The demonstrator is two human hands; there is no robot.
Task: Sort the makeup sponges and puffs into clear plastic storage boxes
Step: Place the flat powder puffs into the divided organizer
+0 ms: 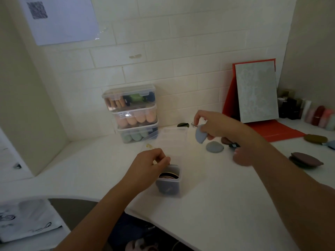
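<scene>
Holding a soft blue-grey puff (pixel 200 136) pinched in the right hand (pixel 215 125), lifted off the white bench (pixel 217 196). Gripping with the left hand (pixel 148 165) the rim of a clear box (pixel 174 189), dark round puffs (pixel 167 175) packed on edge inside. Just below the right hand, lying flat, a grey round puff (pixel 214 146).

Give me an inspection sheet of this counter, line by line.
Surface: white counter, dimly lit.
Job's things: open clear box with puffs standing inside; three stacked closed boxes; grey puff and dark puffs lying loose.
Clutter: red stand with patterned panel; bottles at right.
Grips: left hand holds the open box's rim; right hand pinches a blue puff above the counter.
Cables: nothing seen.
Surroundings: tiled wall, taped paper sheet.
</scene>
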